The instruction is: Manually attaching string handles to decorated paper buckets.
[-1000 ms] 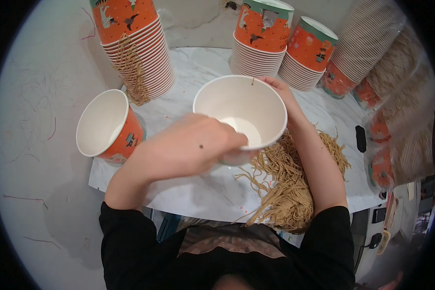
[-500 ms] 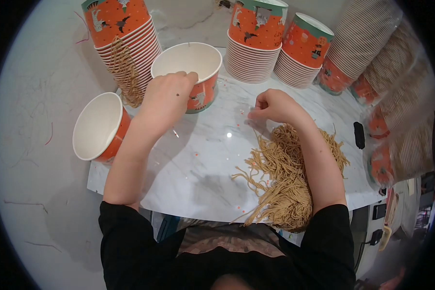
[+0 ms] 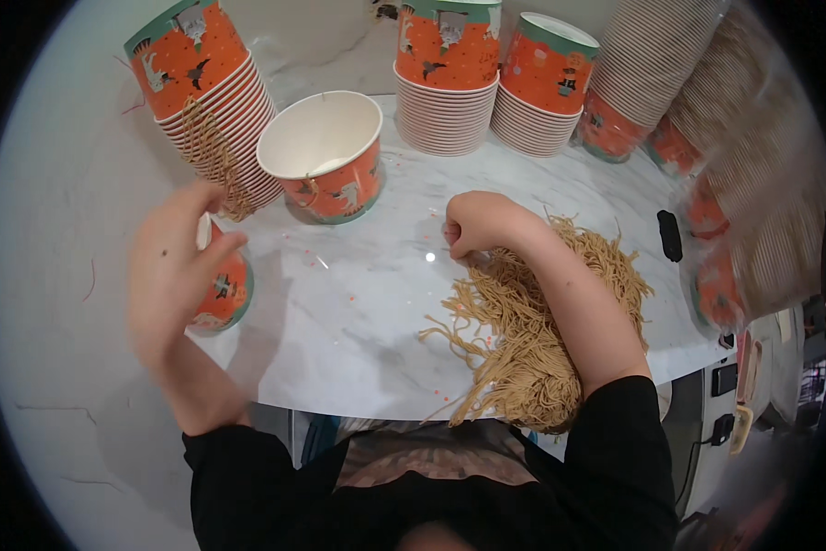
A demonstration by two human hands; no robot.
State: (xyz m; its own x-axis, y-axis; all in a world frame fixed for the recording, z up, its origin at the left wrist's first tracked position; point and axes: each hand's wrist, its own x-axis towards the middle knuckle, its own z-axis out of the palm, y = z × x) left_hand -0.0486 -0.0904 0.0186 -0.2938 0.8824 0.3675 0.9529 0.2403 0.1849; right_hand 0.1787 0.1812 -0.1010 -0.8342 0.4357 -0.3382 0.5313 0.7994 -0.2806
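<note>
Since half a second ago, our left hand [image 3: 176, 275] has let go of the upright cup [image 3: 325, 156], which stands on the marble desk [image 3: 358, 312] beside the stacked cups [image 3: 202, 92]. That hand now hangs open and blurred over the tipped cup [image 3: 222, 292] at the desk's edge. Our right hand [image 3: 477, 223] is curled narrow, pinching strands at the pile of tan string [image 3: 532, 331]. We judge that a handle string is being picked; next, a careful single-strand pull.

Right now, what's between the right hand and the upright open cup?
Head view: only bare marble tabletop with a few tiny specks lies between the right hand and the upright open cup; the twine pile sits behind the hand.
</note>
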